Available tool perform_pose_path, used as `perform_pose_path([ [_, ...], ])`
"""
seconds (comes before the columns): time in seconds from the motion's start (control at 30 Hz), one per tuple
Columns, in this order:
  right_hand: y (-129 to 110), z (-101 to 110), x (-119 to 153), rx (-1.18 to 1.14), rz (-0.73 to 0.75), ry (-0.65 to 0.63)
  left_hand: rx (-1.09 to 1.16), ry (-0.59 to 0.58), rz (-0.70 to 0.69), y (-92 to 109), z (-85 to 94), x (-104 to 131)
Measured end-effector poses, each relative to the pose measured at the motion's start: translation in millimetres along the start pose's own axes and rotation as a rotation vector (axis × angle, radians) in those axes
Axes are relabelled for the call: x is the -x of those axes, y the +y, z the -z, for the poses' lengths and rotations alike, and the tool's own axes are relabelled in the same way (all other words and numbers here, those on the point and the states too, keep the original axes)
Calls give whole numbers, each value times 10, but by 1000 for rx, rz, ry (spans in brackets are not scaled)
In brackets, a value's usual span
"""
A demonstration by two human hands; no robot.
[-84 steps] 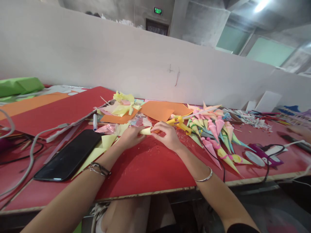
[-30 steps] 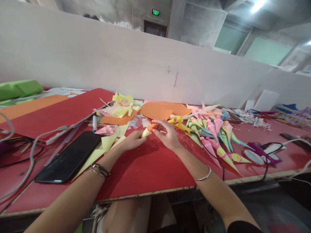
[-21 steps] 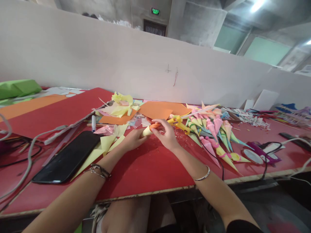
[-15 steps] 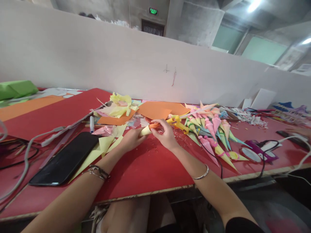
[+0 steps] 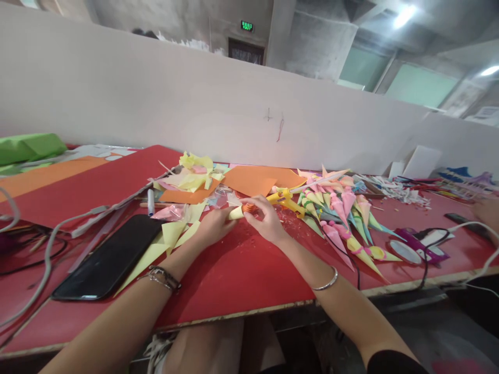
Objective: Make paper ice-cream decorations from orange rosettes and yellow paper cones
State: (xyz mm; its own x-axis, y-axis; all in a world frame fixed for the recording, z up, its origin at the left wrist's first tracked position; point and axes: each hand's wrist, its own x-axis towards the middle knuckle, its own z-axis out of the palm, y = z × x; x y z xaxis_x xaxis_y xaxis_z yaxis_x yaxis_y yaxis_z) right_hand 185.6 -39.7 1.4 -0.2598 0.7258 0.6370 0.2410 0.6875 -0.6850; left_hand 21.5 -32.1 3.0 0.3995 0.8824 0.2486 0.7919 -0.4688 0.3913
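My left hand (image 5: 215, 225) is closed around a pale yellow paper cone (image 5: 236, 213); its narrow end is hidden in the palm. At the cone's wide end sits an orange ridged piece (image 5: 249, 208), possibly paper. The fingers of my right hand (image 5: 268, 222) curl over this orange piece and pinch it, thumb below and fingers above. Just behind my right hand lies a yellow glue gun (image 5: 287, 199). To its right is a pile of finished-looking paper cones (image 5: 345, 202) in pink, yellow, green and blue.
On the left lie a black phone (image 5: 109, 259), a marker pen (image 5: 150, 201) and a large red sheet (image 5: 97, 187). Paper scraps (image 5: 195, 174) and orange sheets (image 5: 253, 179) lie behind my hands. A purple-framed round item (image 5: 405, 251) and cables sit right. Another person's hand (image 5: 487, 215) is at the far right.
The view has shifted slightly. My right fingers have moved a little over the orange piece, so its ridges show more clearly. My left hand keeps its hold on the cone.
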Motion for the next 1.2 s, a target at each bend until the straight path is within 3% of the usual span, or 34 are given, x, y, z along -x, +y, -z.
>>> perform_pose_path([
  [0.2, 85, -32, 13, -91, -36, 68, 108, 47, -32, 29, -6, -17],
  [0.37, 141, -76, 22, -145, -65, -33, 195, 77, -223, -37, -84, -10],
  [0.57, -41, -18, 18, 0, 96, -80, 142, 139, -361, -113, -140, -29],
  [0.9, 28, 41, -1, 206, 62, 41, 125, 372, -376, 23, 14, 17],
  [1.2, 46, 58, 26, 472, 137, -101, 186, 543, -463, 190, 15, 40],
])
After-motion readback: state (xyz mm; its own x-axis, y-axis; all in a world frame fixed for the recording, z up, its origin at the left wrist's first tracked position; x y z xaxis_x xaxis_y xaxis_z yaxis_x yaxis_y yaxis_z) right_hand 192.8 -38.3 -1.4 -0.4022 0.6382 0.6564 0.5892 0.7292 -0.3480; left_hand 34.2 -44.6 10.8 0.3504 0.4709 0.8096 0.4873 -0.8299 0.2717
